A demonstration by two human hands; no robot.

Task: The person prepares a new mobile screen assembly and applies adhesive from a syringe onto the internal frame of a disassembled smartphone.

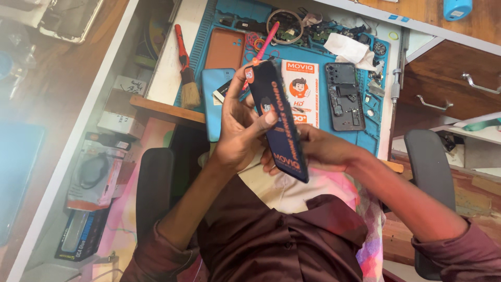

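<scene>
Currently both hands grip a dark blue flat box above the lap: left hand fingers pinching its upper edge, right hand cupping underneath w/ fingers curled, steadying it clear of the blue work mat.

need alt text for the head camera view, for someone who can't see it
Two bare hands, left hand and right hand, hold a long dark blue flat cardboard package above a blue silicone repair mat. On the mat lie an opened dark phone, a white and orange package and a red-handled brush.
</scene>
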